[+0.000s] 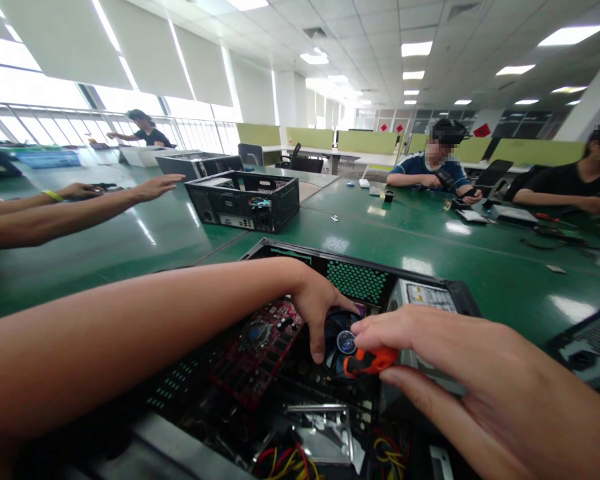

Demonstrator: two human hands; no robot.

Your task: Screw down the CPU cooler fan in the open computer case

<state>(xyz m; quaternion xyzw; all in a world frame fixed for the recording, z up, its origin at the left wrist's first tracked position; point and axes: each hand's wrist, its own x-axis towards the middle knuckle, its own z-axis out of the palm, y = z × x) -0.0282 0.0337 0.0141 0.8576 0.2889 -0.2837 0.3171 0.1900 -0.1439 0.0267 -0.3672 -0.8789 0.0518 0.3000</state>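
An open desktop computer case (415, 272) lies in front of me. My left hand (316, 300) reaches across it, thumb and fingers curled round the left and upper edge of a round cooling fan (347, 342). In my right hand (440, 347), an orange and black screwdriver (380, 361) is held between thumb and fingers over the fan's right side. The screwdriver's tip is hidden. Left of the fan sits a red circuit board (265, 343) with a round cooler. A silver power supply (427, 293) stands at the case's right, partly behind my right hand.
Red, yellow and black cables (290, 463) and a shiny metal bracket (325, 433) lie in the near part of the case. Beyond it, another open case (250, 200) stands on the green table (350, 230). Another person's arms (90, 207) reach in from the left; several people sit farther off.
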